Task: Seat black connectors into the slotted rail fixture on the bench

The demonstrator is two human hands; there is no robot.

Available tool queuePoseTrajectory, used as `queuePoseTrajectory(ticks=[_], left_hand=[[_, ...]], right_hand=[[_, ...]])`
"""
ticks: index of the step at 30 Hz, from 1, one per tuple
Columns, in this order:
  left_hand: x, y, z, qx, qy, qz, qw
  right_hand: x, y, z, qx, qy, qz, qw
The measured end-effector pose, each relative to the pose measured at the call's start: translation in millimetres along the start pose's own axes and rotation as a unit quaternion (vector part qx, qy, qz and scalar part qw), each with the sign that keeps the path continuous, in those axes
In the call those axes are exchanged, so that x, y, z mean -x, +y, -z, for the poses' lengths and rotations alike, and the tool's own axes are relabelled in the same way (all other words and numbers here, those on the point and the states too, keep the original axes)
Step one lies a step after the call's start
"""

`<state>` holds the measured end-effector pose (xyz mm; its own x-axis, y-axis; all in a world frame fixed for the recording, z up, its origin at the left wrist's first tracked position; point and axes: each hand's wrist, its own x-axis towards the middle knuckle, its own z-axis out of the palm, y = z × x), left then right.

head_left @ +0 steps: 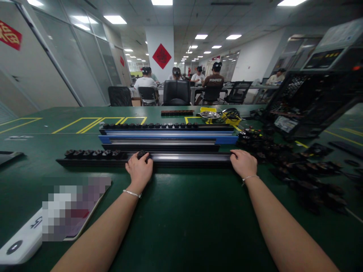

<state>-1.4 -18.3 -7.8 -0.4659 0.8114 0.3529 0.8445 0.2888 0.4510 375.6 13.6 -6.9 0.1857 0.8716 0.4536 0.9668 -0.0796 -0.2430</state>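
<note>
On the back of a brown shirt (213, 81), which a seated person wears, the word "PUMPKIN" can be read in light capital letters. At the far left, a red paper sign (10, 36) on the wall panel bears the golden character "福". The red diamond sign (161, 56) on the pillar has dark writing, but I cannot read it. The black letters on the white handheld device (24, 240) are also not clear.
</note>
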Motion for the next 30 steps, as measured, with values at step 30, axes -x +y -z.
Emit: queuePoseTrajectory(ticks=[30], left_hand=[[4.1, 4.3, 0.6, 0.003, -0.025, -0.02, 0.999]], right_hand=[[-1.3, 1.4, -1.2, 0.005, -0.01, -0.001, 1.0]])
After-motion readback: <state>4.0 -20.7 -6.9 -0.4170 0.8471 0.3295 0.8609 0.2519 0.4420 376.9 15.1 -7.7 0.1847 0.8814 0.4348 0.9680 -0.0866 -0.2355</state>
